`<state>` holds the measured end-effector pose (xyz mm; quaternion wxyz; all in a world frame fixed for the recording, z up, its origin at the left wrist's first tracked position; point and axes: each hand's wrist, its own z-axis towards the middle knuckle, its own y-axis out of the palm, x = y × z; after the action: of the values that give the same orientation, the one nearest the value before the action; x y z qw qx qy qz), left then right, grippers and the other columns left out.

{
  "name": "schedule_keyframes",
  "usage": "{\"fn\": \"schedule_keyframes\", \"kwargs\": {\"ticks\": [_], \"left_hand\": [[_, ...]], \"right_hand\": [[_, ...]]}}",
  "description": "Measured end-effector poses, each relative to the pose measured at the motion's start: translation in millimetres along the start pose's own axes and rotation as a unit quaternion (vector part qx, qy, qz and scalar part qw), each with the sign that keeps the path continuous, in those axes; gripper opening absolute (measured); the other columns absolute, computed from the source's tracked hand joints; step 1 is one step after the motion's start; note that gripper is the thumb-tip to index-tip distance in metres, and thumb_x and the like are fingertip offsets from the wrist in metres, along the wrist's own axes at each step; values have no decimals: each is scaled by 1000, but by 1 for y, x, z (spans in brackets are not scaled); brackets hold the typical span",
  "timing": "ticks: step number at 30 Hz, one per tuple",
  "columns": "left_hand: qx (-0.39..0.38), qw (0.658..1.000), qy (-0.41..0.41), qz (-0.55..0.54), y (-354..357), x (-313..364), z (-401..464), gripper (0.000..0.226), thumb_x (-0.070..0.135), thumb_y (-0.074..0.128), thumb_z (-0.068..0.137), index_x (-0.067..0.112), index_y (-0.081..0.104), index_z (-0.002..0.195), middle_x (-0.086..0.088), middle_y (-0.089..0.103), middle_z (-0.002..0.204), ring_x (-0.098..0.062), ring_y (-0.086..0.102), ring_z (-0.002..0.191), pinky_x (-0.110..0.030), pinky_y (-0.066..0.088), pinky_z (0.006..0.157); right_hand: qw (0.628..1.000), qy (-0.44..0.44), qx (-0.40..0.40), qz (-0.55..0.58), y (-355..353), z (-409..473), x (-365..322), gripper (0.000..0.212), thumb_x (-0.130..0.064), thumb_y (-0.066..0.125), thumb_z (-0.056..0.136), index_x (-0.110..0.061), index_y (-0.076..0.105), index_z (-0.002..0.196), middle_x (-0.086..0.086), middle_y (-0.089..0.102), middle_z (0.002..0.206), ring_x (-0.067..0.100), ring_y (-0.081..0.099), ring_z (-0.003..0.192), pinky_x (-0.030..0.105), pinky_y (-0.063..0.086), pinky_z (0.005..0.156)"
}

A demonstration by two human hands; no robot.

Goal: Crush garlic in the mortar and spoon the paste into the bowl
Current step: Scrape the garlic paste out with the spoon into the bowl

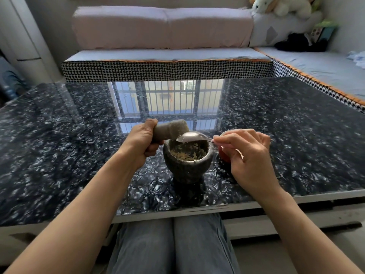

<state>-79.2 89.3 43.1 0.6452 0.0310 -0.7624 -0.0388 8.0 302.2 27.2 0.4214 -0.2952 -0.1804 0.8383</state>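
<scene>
While gripping pestle (pixel 169 129) in curled left hand (pixel 141 144), lifted at eleven o'clock of mortar (pixel 187 165); pinching spoon (pixel 192 137) in right hand (pixel 248 155), scraping pestle's tip above garlic paste (pixel 187 154); bowl (pixel 227 134) sitting at two o'clock.

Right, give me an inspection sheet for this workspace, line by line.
Surface: glossy dark marbled table, reflecting a barred window.
Job's things: stone mortar upright, crushed garlic paste inside; pestle lifted above the rim; spoon over the mortar; red bowl behind the right hand, mostly hidden.
Clutter: nothing seen.
Grippers: left hand grips the pestle; right hand pinches the spoon handle.
Cables: nothing seen.
Surroundings: sofa behind the table, plush toy at its corner, person's knees below the table.
</scene>
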Motion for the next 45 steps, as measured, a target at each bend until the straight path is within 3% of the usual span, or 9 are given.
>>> {"fn": "schedule_keyframes", "kwargs": {"ticks": [4,10,14,21,26,29,31,40,45], "left_hand": [[-1,1000,-13,-11,-2,2,-1,25,26,38,96,10,41,77,-12,47,48,-8,26,24,-9,19,30],[0,1000,-10,-8,-5,2,-1,24,23,39,93,11,41,72,-12,46,48,-9,25,25,-9,17,31],[-5,1000,-10,-10,-6,2,-2,24,23,39,92,11,40,72,-9,47,43,-9,25,25,-9,17,31],[-10,1000,-18,-13,-6,0,0,24,23,39,92,11,39,72,-7,48,40,-8,25,25,-9,17,31],[-19,999,-36,-29,-7,-5,1,22,23,40,90,11,41,71,-8,48,41,-9,25,24,-10,18,30],[-26,998,-34,-39,-8,-6,2,21,23,40,89,11,40,72,-7,48,41,-8,26,24,-9,18,30],[-36,998,-27,-50,-8,-7,1,20,21,40,89,12,39,72,-7,47,42,-8,26,25,-9,18,30],[-64,993,5,-96,-11,-8,-1,23,13,40,88,12,46,66,0,41,46,-8,26,28,-10,21,31],[-56,995,4,-82,-11,-6,-1,21,13,40,87,13,45,67,2,40,41,-7,26,28,-10,21,32]], "right_hand": [[999,-1,-18,-28,5,-5,5,34,6,62,68,-21,70,88,-6,68,89,18,57,88,37,26,82],[987,81,-33,137,2,-2,5,36,-4,62,74,-33,62,93,-21,62,93,14,57,99,56,40,87],[976,124,-39,173,4,5,1,48,5,63,75,-38,58,94,-36,55,95,13,58,97,57,41,89],[976,127,-40,170,6,-3,10,51,10,64,73,-37,61,91,-28,58,98,11,57,98,55,41,88],[992,91,-58,72,2,-10,13,42,13,67,69,-25,67,87,-13,65,89,8,52,94,31,26,93],[988,98,-46,106,-1,-7,13,42,9,68,71,-29,66,88,-19,62,92,11,55,98,50,36,93],[985,105,-37,129,-4,-4,13,43,6,68,72,-33,63,90,-22,60,95,13,56,100,55,39,90],[986,103,-7,132,0,5,0,41,6,67,73,-29,64,94,-26,57,92,11,57,95,55,41,88],[991,65,-2,116,3,5,-4,38,7,70,71,-24,66,93,-14,64,90,13,58,92,56,39,87]]}}
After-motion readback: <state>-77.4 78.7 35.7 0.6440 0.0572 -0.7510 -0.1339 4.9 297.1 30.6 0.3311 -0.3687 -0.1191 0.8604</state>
